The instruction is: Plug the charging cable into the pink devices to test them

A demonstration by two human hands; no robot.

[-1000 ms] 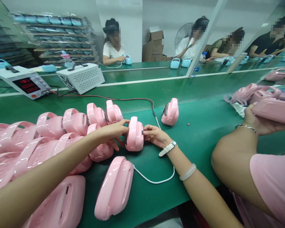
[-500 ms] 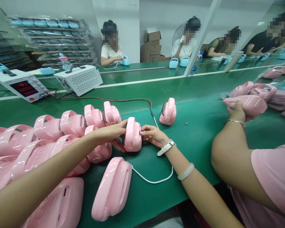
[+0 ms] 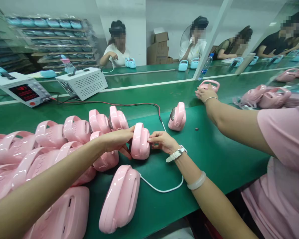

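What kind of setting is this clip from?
Most likely a factory assembly line: a long green bench piled with identical pink casings, a test meter, and other workers seated at the same job.

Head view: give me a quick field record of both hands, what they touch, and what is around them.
left hand: grip on the upright pink casing, from its left side
right hand: fingertips at the casing's right side
white cable: curves across the green bench near the right wrist
pink casings pile: left of the hands
lone pink casing: apart, behind the hands
co-worker's hand: on another pink part, far right
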